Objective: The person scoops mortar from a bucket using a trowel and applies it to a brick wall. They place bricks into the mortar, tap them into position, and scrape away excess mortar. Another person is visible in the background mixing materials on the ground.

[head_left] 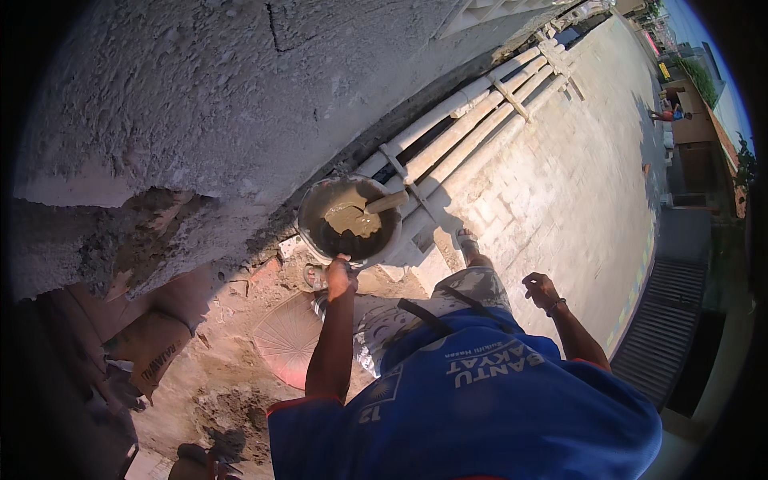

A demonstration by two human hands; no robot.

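A dark round bucket point(310, 228) stands at the foot of the rough wall, with wet grey mortar point(352, 218) inside. My left hand point(342, 276) is closed on the bucket's near rim. Across its right rim rests the thick wooden handle point(387, 202) of a tool; its head is down in the mortar and I cannot make out its kind. My right hand point(542, 291) hangs in the air to the right, over the paving. Its fingers are loosely bent, with a gap between thumb and forefinger, and it holds nothing.
Long pale poles point(472, 124) joined by crosspieces lie along the wall's base beyond the bucket. A ribbed pinkish disc point(290, 340) and a brown sack point(156, 348) lie on the left. The plastered wall point(208, 104) rises close by. Another person point(670, 115) is far off right.
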